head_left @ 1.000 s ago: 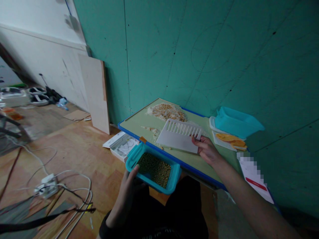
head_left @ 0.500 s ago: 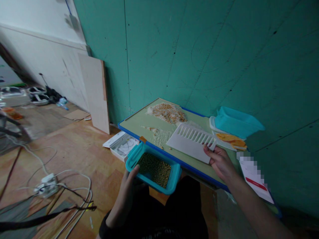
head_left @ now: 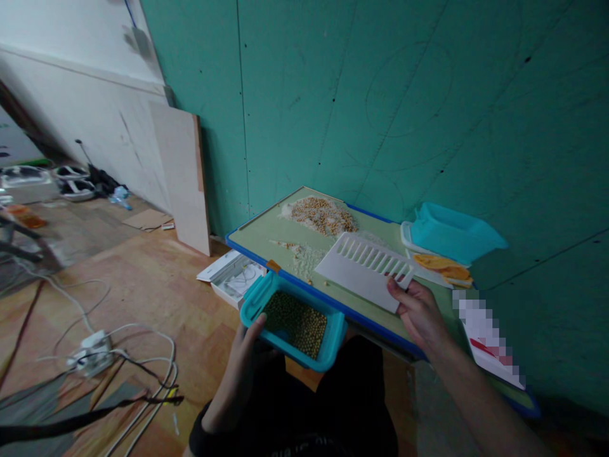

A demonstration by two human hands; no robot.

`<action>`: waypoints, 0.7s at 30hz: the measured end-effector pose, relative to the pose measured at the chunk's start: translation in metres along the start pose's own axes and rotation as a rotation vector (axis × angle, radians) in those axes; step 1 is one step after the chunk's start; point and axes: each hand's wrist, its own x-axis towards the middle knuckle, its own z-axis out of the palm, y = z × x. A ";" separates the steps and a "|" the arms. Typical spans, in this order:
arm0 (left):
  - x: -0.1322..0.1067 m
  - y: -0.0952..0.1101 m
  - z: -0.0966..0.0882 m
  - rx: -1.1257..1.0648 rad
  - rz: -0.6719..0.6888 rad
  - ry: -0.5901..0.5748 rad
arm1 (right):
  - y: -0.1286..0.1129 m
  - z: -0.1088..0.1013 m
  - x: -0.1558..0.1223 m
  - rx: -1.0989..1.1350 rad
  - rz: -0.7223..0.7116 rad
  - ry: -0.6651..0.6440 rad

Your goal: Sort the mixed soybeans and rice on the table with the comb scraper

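Head view: left grip [head_left: 245, 346] clamped on tub [head_left: 335, 341], beans [head_left: 311, 331] inside; right grip [head_left: 421, 312] on scraper [head_left: 356, 282]; pile [head_left: 324, 217] remains near tabletop's [head_left: 257, 238] far corner.

Pale-green counter [head_left: 259, 236] w/ blue edging: heap of tan beans + white grains [head_left: 316, 214] nr far edge, thin scatter of same [head_left: 305, 259] closer to front. Twd rt end: flat white pcs [head_left: 406, 236] w/ turq. bin [head_left: 457, 235] + orange cloth [head_left: 445, 270] on top, then white item [head_left: 471, 312] w/ red mark, partly pixelated.
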 end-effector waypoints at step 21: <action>0.002 -0.009 -0.003 -0.029 0.005 -0.026 | 0.011 0.015 -0.017 -0.152 0.006 -0.100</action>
